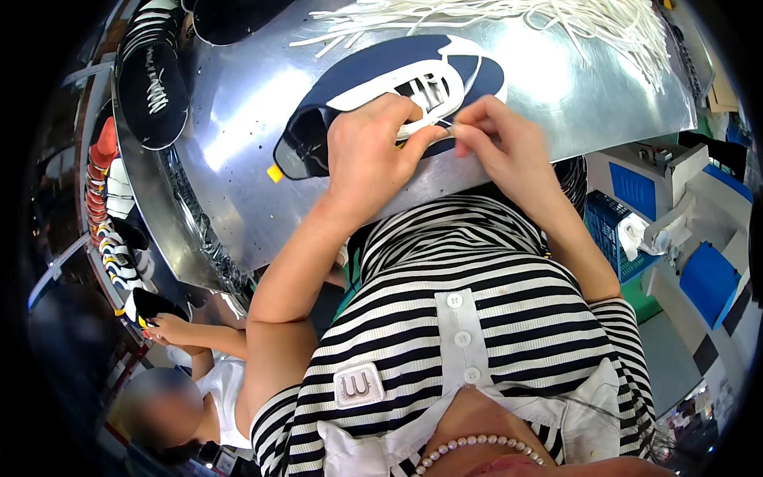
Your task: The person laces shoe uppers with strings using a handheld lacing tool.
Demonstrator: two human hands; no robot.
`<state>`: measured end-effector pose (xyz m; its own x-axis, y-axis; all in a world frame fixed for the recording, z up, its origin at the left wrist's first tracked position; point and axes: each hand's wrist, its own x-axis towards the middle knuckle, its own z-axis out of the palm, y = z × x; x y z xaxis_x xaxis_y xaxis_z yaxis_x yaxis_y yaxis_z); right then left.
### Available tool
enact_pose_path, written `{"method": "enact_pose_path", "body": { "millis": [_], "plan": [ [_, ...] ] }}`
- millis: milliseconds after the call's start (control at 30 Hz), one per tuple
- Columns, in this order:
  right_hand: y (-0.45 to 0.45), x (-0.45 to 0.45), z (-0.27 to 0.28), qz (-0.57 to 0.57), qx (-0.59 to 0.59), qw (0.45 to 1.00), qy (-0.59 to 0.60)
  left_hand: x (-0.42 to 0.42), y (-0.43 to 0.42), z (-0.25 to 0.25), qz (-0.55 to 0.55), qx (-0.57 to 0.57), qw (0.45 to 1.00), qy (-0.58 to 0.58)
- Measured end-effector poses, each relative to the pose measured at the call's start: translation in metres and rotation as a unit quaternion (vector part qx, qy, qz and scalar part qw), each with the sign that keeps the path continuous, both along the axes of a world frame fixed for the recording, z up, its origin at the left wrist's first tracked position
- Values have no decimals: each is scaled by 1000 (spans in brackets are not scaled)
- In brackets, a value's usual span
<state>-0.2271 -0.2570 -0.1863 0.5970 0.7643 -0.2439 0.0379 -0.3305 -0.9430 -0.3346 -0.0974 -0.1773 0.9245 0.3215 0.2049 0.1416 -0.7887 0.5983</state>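
Observation:
A navy blue shoe (362, 75) with white trim lies on its side on the metal table, its dark opening toward the left. A white shoelace (470, 79) loops over the toe end and runs through the white eyelet strip. My left hand (372, 147) is closed over the shoe's near side, fingers at the eyelets and thumb stretched toward the lace. My right hand (502, 139) pinches the lace by the left thumb tip. The lace's exact end is hidden between the fingers.
A pile of loose white laces (556, 24) lies at the table's (238, 151) far side. Dark shoes (152, 95) stand at the left, beside a rack of colored shoes (119, 254). Another person (222, 389) holds a shoe at lower left. A blue basket (608, 226) is at right.

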Motion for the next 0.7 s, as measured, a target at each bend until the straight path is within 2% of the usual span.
{"method": "enact_pose_path", "body": {
  "millis": [100,133,233,333,367,400,433,467,533,567,600,633,700],
  "plan": [
    [19,-15,-9,-62,40,994,77,-8,-7,-3,-14,8,999,-30],
    [22,-19,-15,-69,63,994,62,-11,-7,-3,-7,2,999,-33],
    [11,-14,-4,14,-19,1000,5,-21,-7,3,-12,37,999,-10],
    [-30,10,0,59,18,991,-115,-31,-6,1,-24,124,990,-68],
    [-39,27,17,39,-89,992,-84,-34,-4,3,-27,138,987,-76],
    [-42,34,26,-68,-76,982,-162,-36,-3,3,-32,146,985,-82],
    [-38,44,29,-124,58,979,-151,-37,-5,3,-40,150,984,-86],
    [-34,45,35,-97,160,966,-180,-36,-6,2,-48,156,982,-95],
    [-3,24,53,38,233,946,-223,-34,-10,-2,-62,167,976,-125],
    [7,13,51,143,205,939,-238,-33,-10,-2,-71,175,972,-140],
    [14,7,44,175,128,912,-349,-36,-11,2,-68,179,974,-124],
    [21,3,35,205,51,866,-453,-37,-8,2,-63,180,973,-127],
    [31,1,30,195,9,848,-493,-42,-2,-3,-45,181,974,-126]
  ]
}}
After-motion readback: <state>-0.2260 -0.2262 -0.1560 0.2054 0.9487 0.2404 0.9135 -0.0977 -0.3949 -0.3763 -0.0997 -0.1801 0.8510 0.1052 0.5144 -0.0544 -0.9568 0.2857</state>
